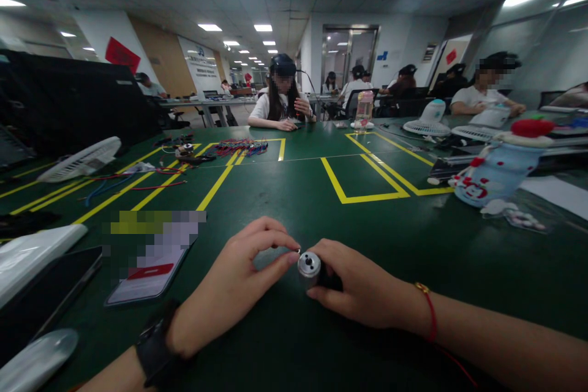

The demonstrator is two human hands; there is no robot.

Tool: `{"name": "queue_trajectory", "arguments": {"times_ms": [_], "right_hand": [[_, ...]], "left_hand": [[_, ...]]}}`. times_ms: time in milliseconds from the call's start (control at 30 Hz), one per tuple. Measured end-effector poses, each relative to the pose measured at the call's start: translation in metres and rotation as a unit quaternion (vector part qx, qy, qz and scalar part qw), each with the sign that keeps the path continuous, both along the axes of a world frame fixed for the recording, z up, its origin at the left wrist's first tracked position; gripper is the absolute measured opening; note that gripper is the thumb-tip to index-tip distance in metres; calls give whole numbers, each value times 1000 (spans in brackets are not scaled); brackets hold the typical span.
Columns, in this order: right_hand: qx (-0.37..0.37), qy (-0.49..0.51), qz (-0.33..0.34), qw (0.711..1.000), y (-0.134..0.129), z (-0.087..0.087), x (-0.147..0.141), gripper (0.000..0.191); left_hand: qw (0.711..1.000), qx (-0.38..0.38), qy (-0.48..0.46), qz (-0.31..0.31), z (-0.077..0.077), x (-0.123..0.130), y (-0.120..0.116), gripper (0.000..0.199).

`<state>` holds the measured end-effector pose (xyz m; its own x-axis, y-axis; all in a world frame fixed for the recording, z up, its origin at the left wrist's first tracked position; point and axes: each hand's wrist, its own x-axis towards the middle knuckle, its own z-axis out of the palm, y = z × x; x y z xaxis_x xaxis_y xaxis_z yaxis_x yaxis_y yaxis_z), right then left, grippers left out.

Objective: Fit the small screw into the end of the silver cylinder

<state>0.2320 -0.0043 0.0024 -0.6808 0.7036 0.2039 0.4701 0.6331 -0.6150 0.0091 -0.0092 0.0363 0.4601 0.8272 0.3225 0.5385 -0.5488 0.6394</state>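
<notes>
Green table (294, 193), broad, marked with yellow lines; supports all items below. Blue bottle (498, 168), one, upright, with red topper; right side, well apart from the hands. Left hand (232, 272), one, near centre; thumb and index fingertips closed in a fine pinch, remaining fingers loosely curved. Right hand (362, 288), one, near, right of centre; thumb and fingers wrapped around a metal cylinder (307, 271), no gap evident. Cylinder: silver, dark towards the rear, its holed end face tilted up; located near centre, between the hands. Handling, as judged: rigid, probably dense for its size, smooth and somewhat slippery on the bare metal; best taken around the side wall, end face kept clear. Bright piece (299, 251), one, tiny, between the left fingertips, just beside the cylinder's rim; kind not discernible; likely hard, very light, easily dropped; edge pinch advised.
</notes>
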Motion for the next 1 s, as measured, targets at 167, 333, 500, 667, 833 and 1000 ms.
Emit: {"name": "queue_trajectory", "arguments": {"times_ms": [167,333,500,667,833,1000], "right_hand": [[13,0,-1,1000,1,0,-2,23],[16,1,6,1000,2,1,-2,23],[20,1,7,1000,2,0,-2,22],[20,-1,3,1000,1,0,-1,23],[21,-2,4,1000,1,-1,-1,23],[12,5,6,1000,1,0,0,27]], "left_hand": [[1000,9,22,-9,1,8,-2,14],[1000,4,14,-5,2,9,-2,15],[1000,-8,11,-14,0,10,-2,15],[999,-14,19,-25,-1,11,-2,15],[999,-22,15,-30,-1,8,-4,18],[999,-22,6,-24,-5,1,-2,21]]}}
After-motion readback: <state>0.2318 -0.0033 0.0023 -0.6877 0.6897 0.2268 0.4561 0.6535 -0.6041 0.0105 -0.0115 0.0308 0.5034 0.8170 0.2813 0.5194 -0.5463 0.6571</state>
